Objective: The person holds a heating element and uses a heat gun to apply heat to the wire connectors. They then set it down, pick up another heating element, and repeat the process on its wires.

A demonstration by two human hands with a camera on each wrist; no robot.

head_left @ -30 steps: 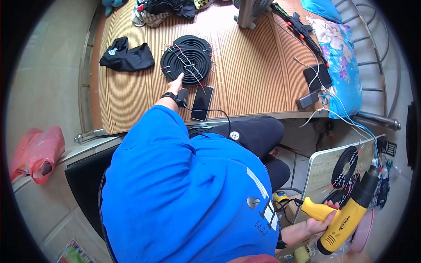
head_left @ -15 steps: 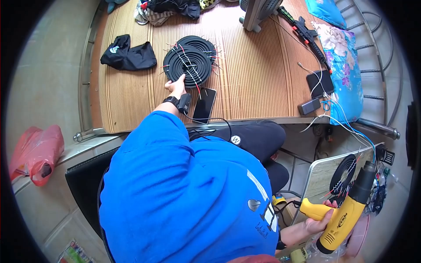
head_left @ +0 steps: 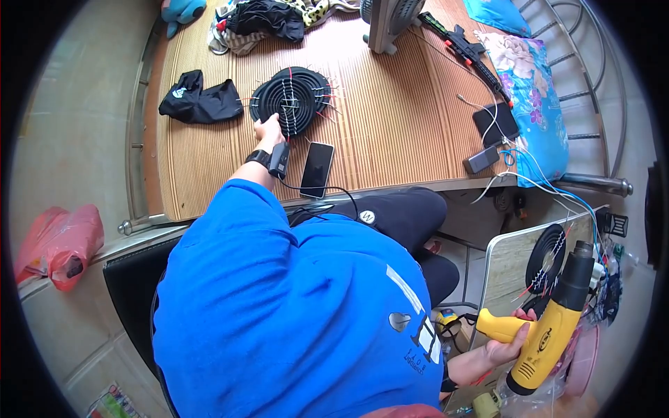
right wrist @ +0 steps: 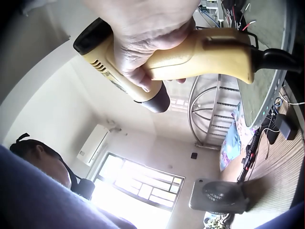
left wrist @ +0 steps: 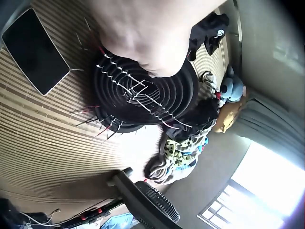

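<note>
Near the bed's front edge, my left hand [head_left: 268, 129] grips the near rim of a round black disc with concentric rings [head_left: 277, 90], thumb on top. Thin wires with bare twisted ends, some red, lie across its face. A second ringed black disc [left wrist: 125, 128] lies partly hidden under it, with more wires sticking out at its edge. My right hand [head_left: 507, 348] holds a yellow heat gun [head_left: 547, 345] by its handle, the black nozzle pointing up and away. In the right wrist view the fingers wrap around the heat gun's handle [right wrist: 209, 55].
A phone [head_left: 318, 167] lies right of my left wrist, a black cloth pouch [head_left: 202, 97] to the left. A fan [head_left: 390, 28] and a toy gun [head_left: 465, 52] stand farther back. At lower right, a small table [head_left: 505, 279] carries another ringed disc [head_left: 542, 254] with wires.
The upper disc has turned under my left hand, its wire rows now running more nearly straight away from me. The heat gun stays in my right hand, lowered slightly.
</note>
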